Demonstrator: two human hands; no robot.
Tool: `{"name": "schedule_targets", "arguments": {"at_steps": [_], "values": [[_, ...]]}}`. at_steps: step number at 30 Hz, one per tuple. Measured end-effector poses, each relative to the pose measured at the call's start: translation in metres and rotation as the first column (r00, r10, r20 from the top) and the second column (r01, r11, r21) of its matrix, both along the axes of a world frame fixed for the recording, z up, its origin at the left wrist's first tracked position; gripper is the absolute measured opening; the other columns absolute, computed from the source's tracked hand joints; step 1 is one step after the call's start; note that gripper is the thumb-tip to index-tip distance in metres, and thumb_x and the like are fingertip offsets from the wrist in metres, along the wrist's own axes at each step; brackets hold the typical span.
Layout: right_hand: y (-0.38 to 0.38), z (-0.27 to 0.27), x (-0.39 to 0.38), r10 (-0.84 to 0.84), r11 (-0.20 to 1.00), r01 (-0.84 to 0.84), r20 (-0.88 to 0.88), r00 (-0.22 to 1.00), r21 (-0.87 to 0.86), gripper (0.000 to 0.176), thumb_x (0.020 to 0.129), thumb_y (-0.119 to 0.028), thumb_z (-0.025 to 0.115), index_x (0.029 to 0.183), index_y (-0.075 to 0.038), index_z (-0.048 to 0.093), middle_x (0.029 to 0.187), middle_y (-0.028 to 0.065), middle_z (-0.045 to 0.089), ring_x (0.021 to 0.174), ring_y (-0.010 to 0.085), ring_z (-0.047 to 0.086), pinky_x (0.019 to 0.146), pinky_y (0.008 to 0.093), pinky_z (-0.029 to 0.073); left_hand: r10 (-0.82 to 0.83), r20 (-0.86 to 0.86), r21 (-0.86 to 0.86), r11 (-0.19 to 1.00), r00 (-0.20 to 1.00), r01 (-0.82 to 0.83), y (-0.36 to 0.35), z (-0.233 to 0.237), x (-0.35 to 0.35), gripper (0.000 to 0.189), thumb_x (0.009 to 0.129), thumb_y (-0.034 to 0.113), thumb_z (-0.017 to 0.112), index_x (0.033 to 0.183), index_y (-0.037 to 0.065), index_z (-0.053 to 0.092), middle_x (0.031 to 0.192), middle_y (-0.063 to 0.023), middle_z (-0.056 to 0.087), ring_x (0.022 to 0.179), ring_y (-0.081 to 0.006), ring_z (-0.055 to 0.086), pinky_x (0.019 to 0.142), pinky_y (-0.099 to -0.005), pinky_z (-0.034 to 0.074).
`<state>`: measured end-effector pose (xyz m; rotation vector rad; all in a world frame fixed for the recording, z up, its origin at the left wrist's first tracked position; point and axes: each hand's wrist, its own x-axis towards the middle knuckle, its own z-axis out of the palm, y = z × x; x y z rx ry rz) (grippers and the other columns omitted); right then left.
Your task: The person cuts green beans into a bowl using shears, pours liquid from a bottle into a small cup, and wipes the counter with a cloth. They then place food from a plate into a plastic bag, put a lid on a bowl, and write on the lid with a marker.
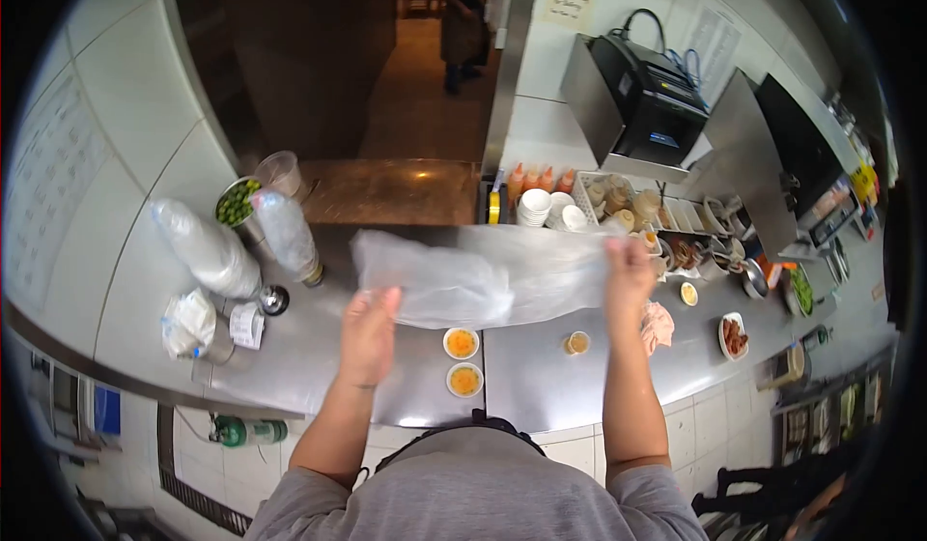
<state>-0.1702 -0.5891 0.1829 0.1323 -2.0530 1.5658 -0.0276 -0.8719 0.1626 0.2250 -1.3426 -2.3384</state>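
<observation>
A translucent plastic bag (463, 275) is stretched sideways above the steel counter, partly smeared by motion. My left hand (370, 331) grips its left end, fingers pinched on the film. At the opposite end, my right hand (630, 272) is closed on the bag's upper corner. Below the bag stand two small cups of orange sauce, one (461, 343) behind the other (464, 380). A small lidded cup (577, 343) with light brown contents is nearer my right hand. A crumpled pink cloth or paper (658, 327) lies just right of my right forearm.
Bagged stacks of cups (205, 249) and a container of green limes (235, 203) stand at left. White cups (533, 207), sauce bottles (531, 179) and a black printer (653, 92) are at back right. A white dish of reddish-brown food (733, 336) sits at right.
</observation>
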Motion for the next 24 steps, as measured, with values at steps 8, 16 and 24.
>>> {"name": "schedule_targets", "arguments": {"at_steps": [8, 16, 24], "values": [[-0.037, 0.012, 0.057, 0.901, 0.433, -0.825, 0.212, 0.379, -0.363, 0.042, 0.066, 0.011, 0.052, 0.105, -0.006, 0.057, 0.106, 0.0071, 0.062, 0.076, 0.0103, 0.057, 0.068, 0.0205, 0.044, -0.043, 0.52, -0.853, 0.025, 0.853, 0.521, -0.028, -0.015, 0.042, 0.03, 0.089, 0.02, 0.061, 0.065, 0.001, 0.059, 0.083, -0.0029, 0.06, 0.064, -0.0152, 0.052, 0.059, -0.0335, 0.043], [-0.173, -0.021, 0.067, 0.749, -0.033, -0.95, 0.621, -0.23, -0.312, 0.024, 0.08, -0.013, 0.073, 0.1, -0.004, 0.063, 0.091, -0.0018, 0.065, 0.079, 0.0078, 0.056, 0.074, 0.0258, 0.046, -0.442, 0.207, -0.547, 0.687, 0.872, 0.478, -0.12, -0.003, 0.043, 0.037, 0.089, 0.025, 0.06, 0.063, -0.002, 0.059, 0.069, -0.0037, 0.058, 0.058, -0.0169, 0.053, 0.055, -0.0308, 0.041], [-0.35, 0.008, 0.01, 0.986, 0.109, -0.746, 0.168, -0.004, -0.656, 0.014, 0.081, -0.014, 0.072, 0.088, -0.006, 0.062, 0.08, 0.0008, 0.062, 0.068, 0.0104, 0.057, 0.061, 0.0242, 0.046, -0.6, -0.187, 0.312, 0.714, 0.778, 0.627, -0.313, 0.008, -0.014, 0.024, 0.093, 0.021, 0.053, 0.104, 0.002, 0.061, 0.099, -0.0097, 0.065, 0.083, -0.0184, 0.064, 0.075, -0.0313, 0.052]]}}
